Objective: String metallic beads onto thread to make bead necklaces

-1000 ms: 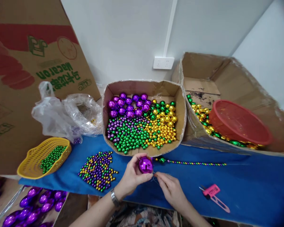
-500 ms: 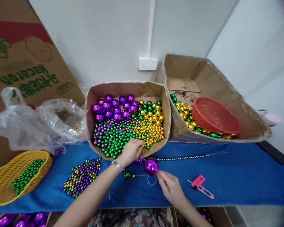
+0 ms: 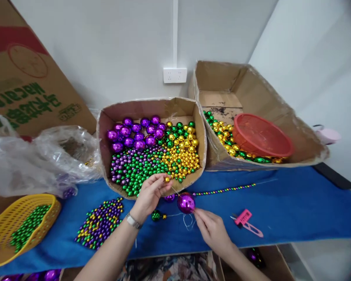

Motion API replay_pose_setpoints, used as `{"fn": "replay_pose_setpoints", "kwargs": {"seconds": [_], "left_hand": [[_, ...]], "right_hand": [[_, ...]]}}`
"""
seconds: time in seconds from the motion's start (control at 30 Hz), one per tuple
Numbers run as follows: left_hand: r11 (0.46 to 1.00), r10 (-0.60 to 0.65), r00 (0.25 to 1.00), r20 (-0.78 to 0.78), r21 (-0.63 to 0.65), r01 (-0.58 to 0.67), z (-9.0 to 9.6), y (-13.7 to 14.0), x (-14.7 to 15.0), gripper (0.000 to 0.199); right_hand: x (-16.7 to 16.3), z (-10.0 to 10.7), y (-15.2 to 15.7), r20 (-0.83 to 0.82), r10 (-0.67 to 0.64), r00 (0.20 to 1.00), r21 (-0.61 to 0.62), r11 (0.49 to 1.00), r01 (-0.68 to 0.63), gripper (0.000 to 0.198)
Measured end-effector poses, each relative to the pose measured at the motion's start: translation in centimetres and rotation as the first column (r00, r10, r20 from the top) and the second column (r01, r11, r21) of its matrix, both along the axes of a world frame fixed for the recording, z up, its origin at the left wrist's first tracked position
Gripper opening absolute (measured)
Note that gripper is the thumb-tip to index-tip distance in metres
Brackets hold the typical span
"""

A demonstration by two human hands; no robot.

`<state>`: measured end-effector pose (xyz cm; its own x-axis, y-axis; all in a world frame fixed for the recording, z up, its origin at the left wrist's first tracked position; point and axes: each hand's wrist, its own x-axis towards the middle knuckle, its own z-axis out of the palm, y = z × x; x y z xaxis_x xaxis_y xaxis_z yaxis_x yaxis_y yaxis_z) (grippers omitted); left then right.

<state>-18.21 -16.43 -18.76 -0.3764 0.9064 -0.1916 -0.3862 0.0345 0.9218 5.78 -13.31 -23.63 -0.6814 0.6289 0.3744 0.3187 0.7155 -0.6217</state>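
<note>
While the right hand [image 3: 212,228] appears to pinch it at the near right edge, the purple ball [image 3: 186,203] sits between both hands: probably light, stiff, slippery, dentable; cup round the middle. Farther left, the left hand [image 3: 152,190] pinches a gold bead [image 3: 167,179] by the box [image 3: 134,109].

Ball [image 3: 186,203] before middle box [image 3: 200,168]; basket [image 3: 43,238] left; tub [image 3: 263,134] right, apparently atop beads [image 3: 226,136]
</note>
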Motion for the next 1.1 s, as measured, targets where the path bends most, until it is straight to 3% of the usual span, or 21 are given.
{"fn": "replay_pose_setpoints", "kwargs": {"seconds": [0.03,0.1,0.43,0.87,1.0,1.1], "left_hand": [[1.0,0.025,0.993,0.115,-0.008,-0.024,0.2,-0.5,0.1,0.028],[0.998,0.059,0.978,0.199,-0.021,-0.056,0.3,-1.2,0.2,0.027],[0.997,0.072,0.979,0.193,-0.023,-0.069,0.4,-2.4,0.4,0.027],[0.998,0.057,0.998,-0.001,-0.009,-0.057,0.2,-3.7,1.0,0.027],[0.998,-0.014,0.986,-0.168,-0.056,0.005,-1.5,-4.3,2.0,0.027],[0.995,-0.076,0.934,-0.349,-0.086,0.049,-2.9,-4.9,2.6,0.025]], "right_hand": [[-0.2,0.1,0.0,0.007,0.008,1.0,0.01,1.0,-0.008,0.026],[-0.6,0.2,-0.1,0.021,0.023,1.0,0.027,0.999,-0.023,0.026],[-0.8,0.1,-0.3,0.086,0.032,0.996,0.09,0.995,-0.04,0.026],[-1.0,-0.5,-0.7,0.182,0.021,0.983,0.103,0.994,-0.04,0.028],[-1.6,-2.1,-1.3,0.225,0.024,0.974,-0.045,0.999,-0.014,0.022],[-1.2,-3.3,-1.6,0.348,0.018,0.937,-0.107,0.994,0.021,0.016]]}}
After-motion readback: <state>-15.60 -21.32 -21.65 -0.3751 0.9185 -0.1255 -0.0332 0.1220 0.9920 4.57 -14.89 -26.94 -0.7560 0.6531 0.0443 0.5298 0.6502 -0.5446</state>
